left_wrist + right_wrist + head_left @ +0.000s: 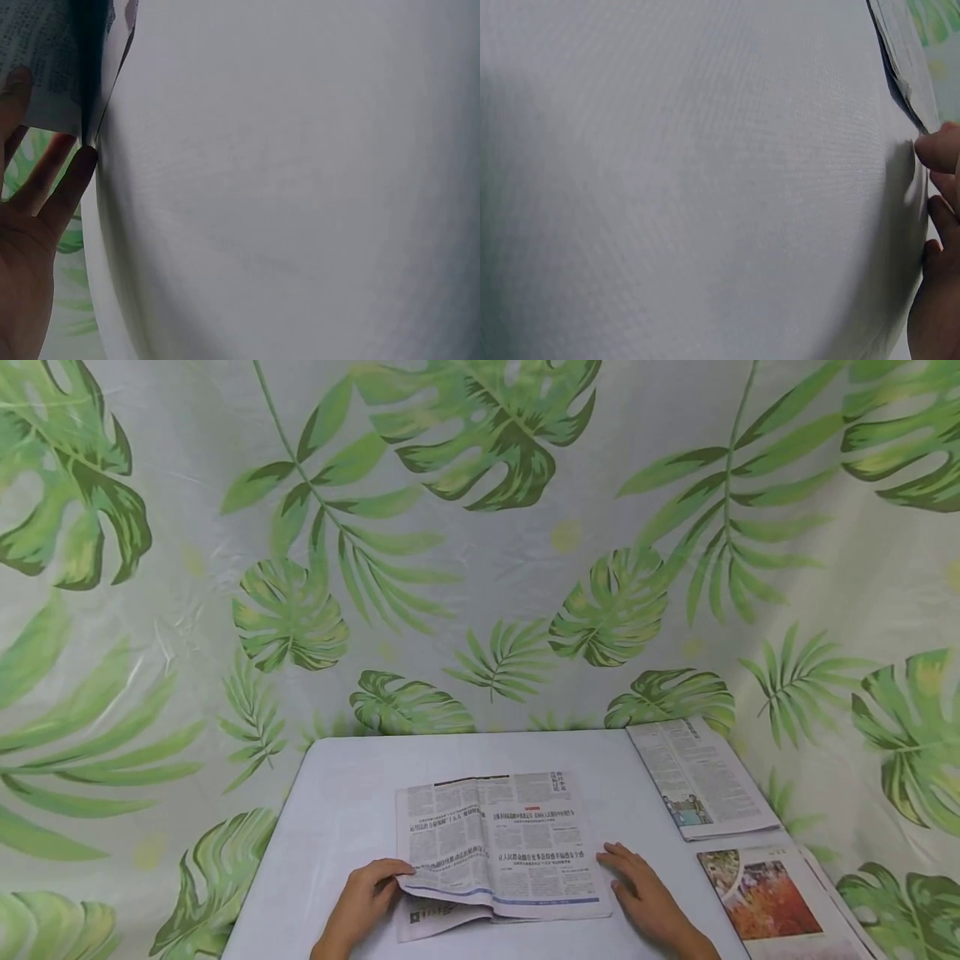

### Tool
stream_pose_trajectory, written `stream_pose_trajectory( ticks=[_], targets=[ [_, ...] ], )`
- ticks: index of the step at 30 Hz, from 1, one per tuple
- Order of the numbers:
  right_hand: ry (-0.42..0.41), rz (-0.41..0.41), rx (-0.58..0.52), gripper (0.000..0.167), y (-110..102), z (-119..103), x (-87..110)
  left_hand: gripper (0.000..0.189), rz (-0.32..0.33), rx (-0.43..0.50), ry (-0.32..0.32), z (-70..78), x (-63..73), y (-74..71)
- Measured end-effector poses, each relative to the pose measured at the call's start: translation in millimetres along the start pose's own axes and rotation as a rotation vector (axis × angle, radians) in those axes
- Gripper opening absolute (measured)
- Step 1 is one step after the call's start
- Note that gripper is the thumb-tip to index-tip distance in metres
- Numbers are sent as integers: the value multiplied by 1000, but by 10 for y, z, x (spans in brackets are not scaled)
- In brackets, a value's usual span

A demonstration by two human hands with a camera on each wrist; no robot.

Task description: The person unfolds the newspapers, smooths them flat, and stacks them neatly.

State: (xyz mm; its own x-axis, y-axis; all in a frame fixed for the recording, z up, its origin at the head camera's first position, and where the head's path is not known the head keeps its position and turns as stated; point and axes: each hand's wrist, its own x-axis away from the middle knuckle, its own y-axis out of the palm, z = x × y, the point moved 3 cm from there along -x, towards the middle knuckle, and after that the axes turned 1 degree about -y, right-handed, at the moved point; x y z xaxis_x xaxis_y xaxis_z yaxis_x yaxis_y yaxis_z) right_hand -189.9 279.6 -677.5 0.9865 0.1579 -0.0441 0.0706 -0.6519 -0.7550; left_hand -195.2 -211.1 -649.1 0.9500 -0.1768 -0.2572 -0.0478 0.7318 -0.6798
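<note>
One folded Chinese-language newspaper (517, 860) lies between the fingers of the two hands, its print upright as we look down on it. We see its longer side run from the left fingers across towards the right ones, in line with the headlines, while a crease near mid-sheet runs away from us. Left of that crease, just beside the left fingertips, the near part of the upper sheet is raised and bowed, and a lower page shows beneath; right of it, towards the right fingers, the sheet lies flatter, with a blue stripe along its near edge.

We find the left hand (360, 897) at the paper's left edge, reaching inward, its bent fingers and thumb pinching the edge between them. The right hand (648, 897) reaches in at the opposite edge, fingers extended and clasping nothing, thumb apart from them; whether its tips touch the paper we cannot tell.

Beyond the left fingers we see bare white table (322, 810), and past its far edge a pale leaf-print curtain (495, 552) spans the whole width. To the right of the right fingers lie a second folded newspaper (701, 781) with a small coloured cartoon, farther off, and, nearer us, an illustrated publication (780, 906) bearing a red-orange picture.
</note>
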Motion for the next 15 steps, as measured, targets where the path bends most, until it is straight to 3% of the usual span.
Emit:
stream_pose_trajectory(
  ticks=[8, 15],
  targets=[
    [-39, 116, 47, 51, -26, -14, -68, 59, 78, 112, -59, 40, -33, -33],
    [-12, 79, 1, 56, -26, -75, -157, 61, 86, 173, -75, 62, -21, -60]
  ],
)
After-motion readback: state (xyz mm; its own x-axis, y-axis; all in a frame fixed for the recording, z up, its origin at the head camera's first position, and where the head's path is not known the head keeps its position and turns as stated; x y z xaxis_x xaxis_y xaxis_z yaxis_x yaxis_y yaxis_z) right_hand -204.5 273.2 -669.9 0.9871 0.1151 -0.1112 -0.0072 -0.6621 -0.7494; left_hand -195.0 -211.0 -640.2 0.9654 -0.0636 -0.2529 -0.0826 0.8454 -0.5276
